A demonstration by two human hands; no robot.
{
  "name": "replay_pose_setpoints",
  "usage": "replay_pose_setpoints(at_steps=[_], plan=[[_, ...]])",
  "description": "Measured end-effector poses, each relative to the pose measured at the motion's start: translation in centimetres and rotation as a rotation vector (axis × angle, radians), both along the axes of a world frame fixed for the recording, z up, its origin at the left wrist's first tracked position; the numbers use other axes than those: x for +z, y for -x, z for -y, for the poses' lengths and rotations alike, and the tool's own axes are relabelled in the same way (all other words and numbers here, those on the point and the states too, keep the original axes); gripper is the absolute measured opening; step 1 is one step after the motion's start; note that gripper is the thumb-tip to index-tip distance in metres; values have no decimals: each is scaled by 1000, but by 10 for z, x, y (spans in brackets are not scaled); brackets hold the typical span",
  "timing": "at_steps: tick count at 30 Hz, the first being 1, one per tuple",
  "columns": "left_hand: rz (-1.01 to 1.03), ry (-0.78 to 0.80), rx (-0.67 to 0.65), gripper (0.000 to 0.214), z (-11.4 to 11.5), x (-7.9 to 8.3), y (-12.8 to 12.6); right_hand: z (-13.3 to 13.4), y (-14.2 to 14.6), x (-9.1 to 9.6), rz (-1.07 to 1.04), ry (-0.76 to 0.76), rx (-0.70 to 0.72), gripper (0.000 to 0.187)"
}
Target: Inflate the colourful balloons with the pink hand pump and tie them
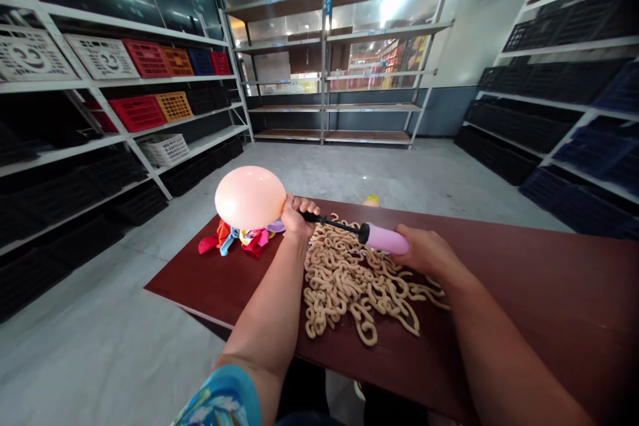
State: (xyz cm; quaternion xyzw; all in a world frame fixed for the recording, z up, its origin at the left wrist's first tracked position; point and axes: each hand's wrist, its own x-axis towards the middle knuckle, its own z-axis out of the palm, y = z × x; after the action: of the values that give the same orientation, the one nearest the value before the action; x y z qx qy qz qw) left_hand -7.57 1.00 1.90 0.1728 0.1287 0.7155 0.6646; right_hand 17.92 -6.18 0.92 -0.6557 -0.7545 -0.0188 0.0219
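A round, inflated peach balloon [249,198] sits at the far side of my left hand [298,214]. That hand is closed around the balloon's neck and the black end of a balloon pump [387,239]. The pump's black rod is drawn out between my two hands. My right hand [426,253] is wrapped round the pump's pink barrel. Below the pump lies a spread heap of beige, curled, rope-like pieces [344,279]. Left of it, partly behind the peach balloon, rests a pile of flat balloons [254,239] in several colours.
A dark red-brown table [539,279] carries all this. Past its far edge a small yellow-topped object [372,200] shows. Shelves with coloured crates [142,113] line the left side, a metal rack [324,66] the back, and dark crates [539,86] the right.
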Motion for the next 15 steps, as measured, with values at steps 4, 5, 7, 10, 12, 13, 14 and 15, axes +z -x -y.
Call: replay_pose_setpoints(at_steps=[4, 5, 7, 10, 12, 13, 14, 15], plan=[[-18, -4, -67, 47, 5, -2, -13, 3, 26, -1, -19, -31, -4, 38], [-23, -5, -83, 47, 7, -2, -16, 4, 32, -1, -33, -41, -5, 39], [-26, -14, -113, 47, 10, -2, -22, 7, 42, -1, -68, -55, -12, 44], [-25, -26, -156, 48, 13, -2, -26, 9, 51, 1, -134, -34, -16, 52], [-24, -34, -171, 49, 14, -1, -24, 8, 51, 2, -172, -2, -8, 54], [-24, -41, -172, 49, 13, -1, -22, 7, 49, 2, -184, 10, -2, 53], [-22, -51, -163, 50, 12, -1, -19, 6, 44, 2, -190, 19, 2, 52], [-18, -62, -148, 50, 11, 0, -15, 5, 39, 2, -187, 28, 5, 50]])
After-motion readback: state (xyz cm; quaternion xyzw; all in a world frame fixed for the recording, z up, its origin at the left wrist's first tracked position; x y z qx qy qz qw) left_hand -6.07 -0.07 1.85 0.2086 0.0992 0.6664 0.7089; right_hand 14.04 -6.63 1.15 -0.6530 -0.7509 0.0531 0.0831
